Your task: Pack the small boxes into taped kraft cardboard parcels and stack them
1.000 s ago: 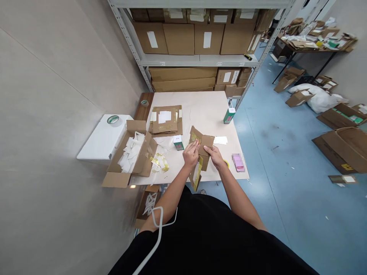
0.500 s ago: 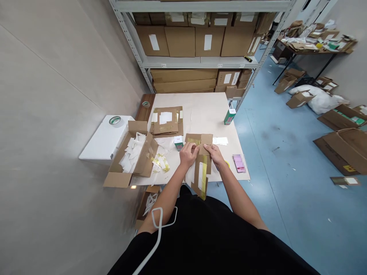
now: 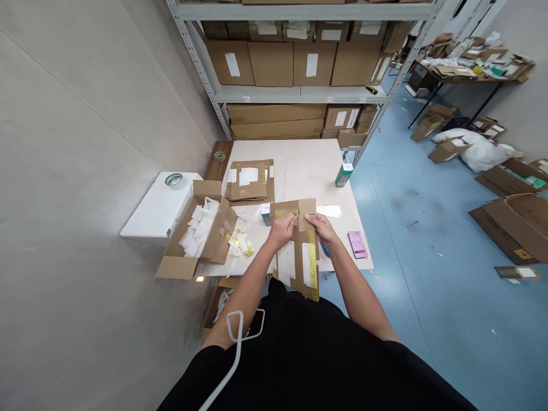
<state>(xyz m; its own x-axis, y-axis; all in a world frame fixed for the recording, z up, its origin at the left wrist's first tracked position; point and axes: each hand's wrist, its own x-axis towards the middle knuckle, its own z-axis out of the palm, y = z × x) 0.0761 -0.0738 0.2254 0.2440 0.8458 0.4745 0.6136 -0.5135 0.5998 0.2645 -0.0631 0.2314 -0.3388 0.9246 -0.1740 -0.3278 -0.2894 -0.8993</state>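
My left hand and my right hand both grip a flattened brown cardboard box with white labels and yellow tape. It lies spread over the near edge of the pale table, its lower end hanging off toward me. My fingers pinch it near its upper flaps, thumbs on top. A small green and white carton sits just left of my left hand, partly hidden by the cardboard.
A stack of flattened boxes lies at the table's left. An open box of white paper scraps sits at the left edge by a white side surface with a tape roll. Another green carton, a white card and a pink item lie right. Shelves of boxes stand behind.
The half-folded box has been opened out and pressed flat, its lower end now hanging further off the table toward me. Both hands stayed on its upper part.
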